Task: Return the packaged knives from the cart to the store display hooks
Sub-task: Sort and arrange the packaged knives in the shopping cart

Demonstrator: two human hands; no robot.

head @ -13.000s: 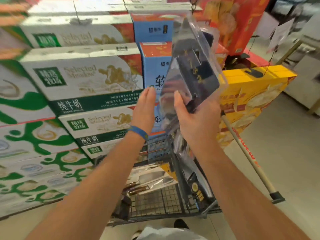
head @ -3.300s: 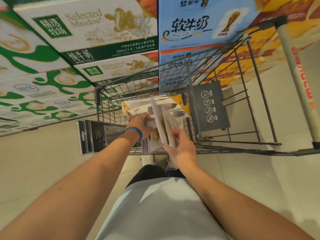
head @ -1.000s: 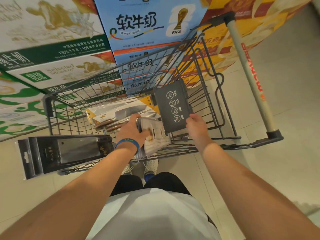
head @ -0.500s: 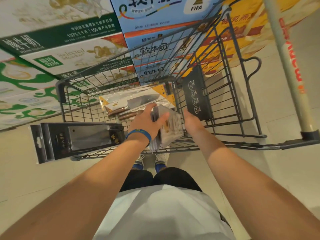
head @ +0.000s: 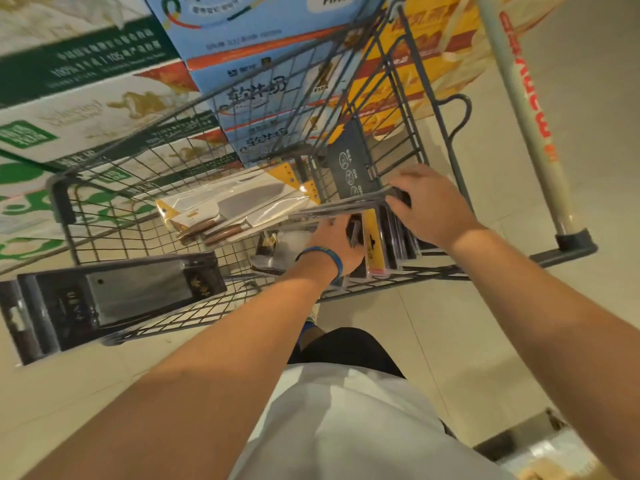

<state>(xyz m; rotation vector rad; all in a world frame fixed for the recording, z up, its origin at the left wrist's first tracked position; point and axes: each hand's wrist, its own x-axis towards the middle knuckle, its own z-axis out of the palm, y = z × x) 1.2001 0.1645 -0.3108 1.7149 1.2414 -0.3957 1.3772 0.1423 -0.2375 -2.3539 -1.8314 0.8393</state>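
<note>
Both my hands are inside the grey wire cart (head: pixel 427 109). My right hand (head: pixel 431 206) grips the upper edge of a thin knife pack (head: pixel 343 206) that lies tilted across the basket. Several upright knife packs (head: pixel 384 244) stand beneath it, and my left hand (head: pixel 341 242), with a blue wristband, is curled on them from the left. A yellow-and-clear pack of wooden-handled knives (head: pixel 239 207) lies flat in the middle of the cart. A black cleaver pack (head: pixel 114 297) sticks out over the cart's near-left edge.
Stacked milk cartons (head: pixel 86 109) and blue cartons (head: pixel 249 77) rise right behind the cart. The cart's push handle (head: pixel 523 109) runs along the right. Beige floor tiles (head: pixel 440 327) lie around my legs. No display hooks are in view.
My right hand has risen from low in the basket onto the top edge of a thin pack and closed on it. My left hand has slid right along the upright packs.
</note>
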